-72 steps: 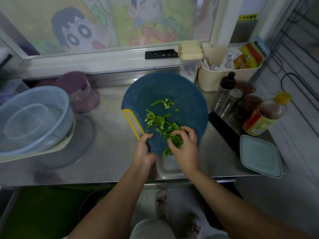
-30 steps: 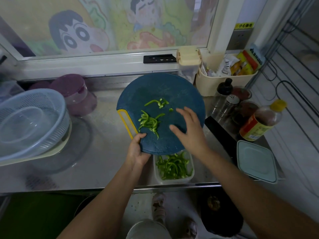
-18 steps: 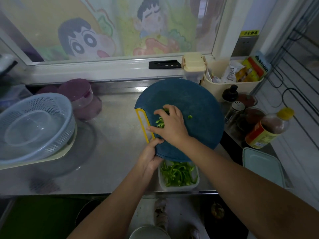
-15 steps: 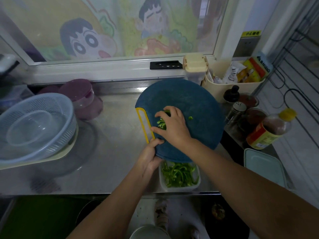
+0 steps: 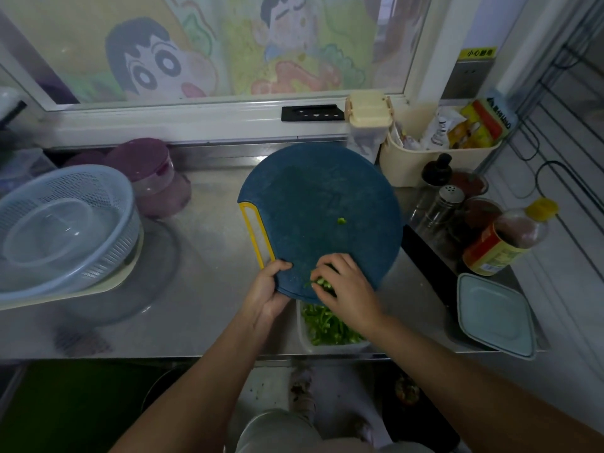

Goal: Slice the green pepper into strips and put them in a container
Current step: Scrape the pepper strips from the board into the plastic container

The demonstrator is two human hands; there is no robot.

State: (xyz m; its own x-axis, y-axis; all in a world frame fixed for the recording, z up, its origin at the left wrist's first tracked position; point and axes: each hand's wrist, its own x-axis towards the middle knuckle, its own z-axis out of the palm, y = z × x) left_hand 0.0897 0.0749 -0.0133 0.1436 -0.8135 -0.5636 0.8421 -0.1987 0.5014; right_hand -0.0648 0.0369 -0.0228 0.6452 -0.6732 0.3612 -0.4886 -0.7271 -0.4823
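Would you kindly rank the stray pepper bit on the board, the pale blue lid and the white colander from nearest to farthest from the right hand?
From the right hand:
1. stray pepper bit, just beyond it on the board.
2. pale blue lid, to its right.
3. white colander, far left.

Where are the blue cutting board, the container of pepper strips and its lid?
cutting board (image 5: 313, 204): head view, bare centre.
container (image 5: 301, 335): head view, left wall.
lid (image 5: 493, 318): head view, flat top.
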